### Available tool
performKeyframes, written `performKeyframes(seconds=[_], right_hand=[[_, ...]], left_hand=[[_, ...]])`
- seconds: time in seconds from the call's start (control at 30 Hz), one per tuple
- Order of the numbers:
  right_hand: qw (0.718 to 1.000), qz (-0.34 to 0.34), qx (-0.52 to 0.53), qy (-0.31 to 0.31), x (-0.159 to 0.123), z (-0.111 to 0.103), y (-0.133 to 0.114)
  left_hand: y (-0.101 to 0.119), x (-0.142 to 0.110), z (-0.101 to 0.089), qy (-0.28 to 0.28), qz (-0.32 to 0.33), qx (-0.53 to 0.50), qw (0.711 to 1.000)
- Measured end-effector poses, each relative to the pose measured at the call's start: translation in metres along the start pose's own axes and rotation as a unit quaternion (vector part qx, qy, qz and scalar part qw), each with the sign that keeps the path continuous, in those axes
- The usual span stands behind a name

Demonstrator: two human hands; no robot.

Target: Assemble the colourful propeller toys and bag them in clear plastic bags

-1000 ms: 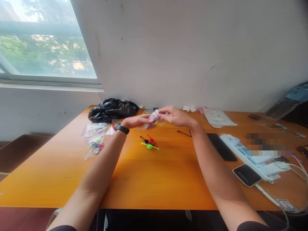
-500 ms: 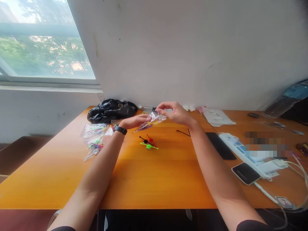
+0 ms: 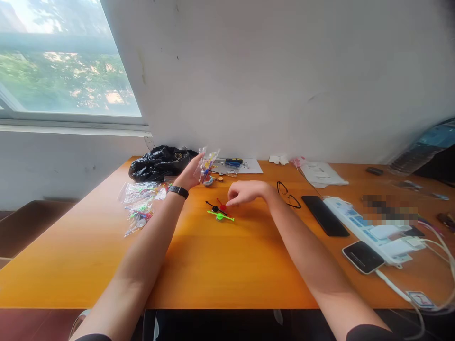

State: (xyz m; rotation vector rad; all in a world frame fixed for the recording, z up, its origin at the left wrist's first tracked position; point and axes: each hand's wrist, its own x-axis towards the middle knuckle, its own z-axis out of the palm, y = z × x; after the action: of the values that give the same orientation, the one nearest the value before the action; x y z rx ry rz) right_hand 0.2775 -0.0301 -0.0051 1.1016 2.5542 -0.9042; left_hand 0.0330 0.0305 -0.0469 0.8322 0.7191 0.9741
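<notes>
My left hand (image 3: 188,176), with a black band at the wrist, is closed on a clear plastic bag (image 3: 209,164) with yellow and blue pieces inside, held up above the table. My right hand (image 3: 246,191) reaches down with curled fingers, and its fingertips pinch at the right side of a red arrow spinner (image 3: 222,206). Beside that lie a black arrow spinner (image 3: 215,209) and a bright green arrow spinner (image 3: 220,216) on the wooden table (image 3: 227,265). The fingers partly hide the red spinner.
Several clear bags of coloured parts (image 3: 140,208) lie left of my left forearm, before a black plastic bag (image 3: 161,163). Eyeglasses (image 3: 288,195), a black phone (image 3: 325,216) and a white power strip (image 3: 355,222) lie to the right. A screwdriver (image 3: 233,162) rests near the wall.
My right hand has left the plastic bag and come down toward me to the red spinner. My left hand has tilted the bag upright and drawn it left.
</notes>
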Motion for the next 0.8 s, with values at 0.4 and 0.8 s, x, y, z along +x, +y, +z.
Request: performKeyframes(seconds=[0.4,0.8], right_hand=[[0.999,0.05,-0.008,-0.006,0.031,0.018,0.008],[0.82,-0.039,0.142,0.554,-0.048,-0.038,0.031]], left_hand=[[0.002,-0.007,0.012,-0.099,-0.023,-0.111,0.989],[-0.005,-0.016,0.007,-0.22,0.079,0.068,0.97]])
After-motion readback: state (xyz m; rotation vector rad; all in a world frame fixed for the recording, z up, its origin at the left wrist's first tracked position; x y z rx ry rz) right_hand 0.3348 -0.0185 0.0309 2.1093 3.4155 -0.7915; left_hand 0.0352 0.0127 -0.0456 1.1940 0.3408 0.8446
